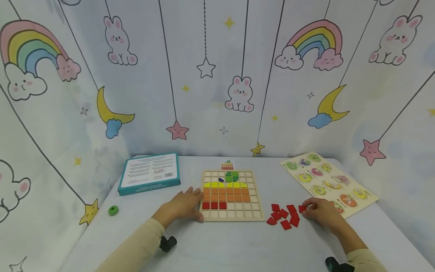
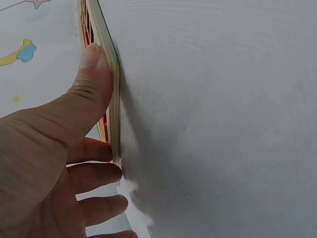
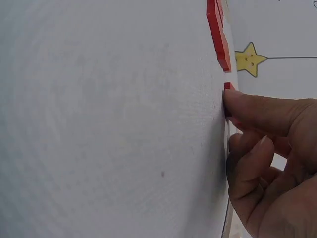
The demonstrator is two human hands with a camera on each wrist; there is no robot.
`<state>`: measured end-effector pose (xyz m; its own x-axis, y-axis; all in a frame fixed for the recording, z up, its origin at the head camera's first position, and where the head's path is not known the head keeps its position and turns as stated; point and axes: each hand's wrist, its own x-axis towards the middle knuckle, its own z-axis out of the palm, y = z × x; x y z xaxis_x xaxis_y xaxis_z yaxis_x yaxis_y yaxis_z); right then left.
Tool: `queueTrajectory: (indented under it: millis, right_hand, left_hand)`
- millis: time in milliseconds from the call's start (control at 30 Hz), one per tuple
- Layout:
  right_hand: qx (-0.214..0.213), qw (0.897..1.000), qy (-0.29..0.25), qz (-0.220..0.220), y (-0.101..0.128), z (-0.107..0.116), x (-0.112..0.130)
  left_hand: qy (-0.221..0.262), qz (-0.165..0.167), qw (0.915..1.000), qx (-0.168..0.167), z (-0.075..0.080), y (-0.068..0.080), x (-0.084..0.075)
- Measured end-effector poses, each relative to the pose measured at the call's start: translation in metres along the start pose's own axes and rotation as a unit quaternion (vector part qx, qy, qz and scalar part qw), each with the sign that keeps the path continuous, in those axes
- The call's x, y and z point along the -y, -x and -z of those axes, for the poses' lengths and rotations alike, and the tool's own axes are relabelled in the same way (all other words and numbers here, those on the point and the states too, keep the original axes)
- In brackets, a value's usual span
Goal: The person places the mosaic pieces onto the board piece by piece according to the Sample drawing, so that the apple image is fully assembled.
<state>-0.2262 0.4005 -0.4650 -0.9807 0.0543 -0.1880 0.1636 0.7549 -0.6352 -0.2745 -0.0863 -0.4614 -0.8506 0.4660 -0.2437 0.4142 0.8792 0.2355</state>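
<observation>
**Red tile pinched at the pile, board held ready**

Nearest us, the right hand (image 1: 321, 212) is down at the loose red tiles (image 1: 283, 217) on the table (image 1: 238, 245), and its fingers (image 3: 250, 106) are curled in on one red tile (image 1: 302, 208) at the pile's right edge; thumb and forefinger look to be pinching it, still low on the cloth. So by my reading this is the pick-up step. Over on the other side, the left hand (image 1: 185, 204) lies against the near-left corner of the wooden grid board (image 1: 232, 194), thumb (image 2: 91, 87) pressed along the board's edge, fingers fairly straight, bracing it rather than gripping.

On the board, three reds sit at the left of the red row under orange and yellow bands. The next move probably calls for lifting the tile clear, carrying it left and seating it square in the next free cell beside those three.

Farther back: a teal box (image 1: 149, 173), a small pattern card (image 1: 227, 165), a fruit puzzle board (image 1: 327, 183). The wrist views show the tile edge-on only, and the card's picture is too small to read.
</observation>
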Motion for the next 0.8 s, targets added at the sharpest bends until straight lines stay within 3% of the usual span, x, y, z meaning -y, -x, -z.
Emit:
queueTrajectory:
  millis: [100, 233, 433, 600, 800]
  right_hand:
    - [-0.012, 1.0, -0.013, -0.002, 0.0, 0.002, 0.001]
    - [-0.016, 0.996, -0.089, 0.013, 0.0, 0.004, 0.005]
    - [-0.003, 0.973, -0.224, 0.047, -0.002, 0.003, 0.021]
    - [0.007, 0.961, -0.273, 0.055, -0.004, 0.0, 0.041]
    - [0.025, 0.943, -0.332, 0.031, -0.012, -0.017, 0.068]
  left_hand:
    - [0.001, 0.003, 1.0, 0.002, 0.001, -0.001, 0.0]
    - [0.004, 0.005, 1.0, 0.0, 0.001, -0.002, 0.0]
    - [-0.002, 0.001, 1.0, -0.003, -0.001, -0.003, 0.0]
    - [-0.007, -0.002, 1.0, -0.005, -0.002, -0.003, -0.001]
    - [0.018, -0.004, 0.9998, -0.006, 0.003, 0.0, -0.002]
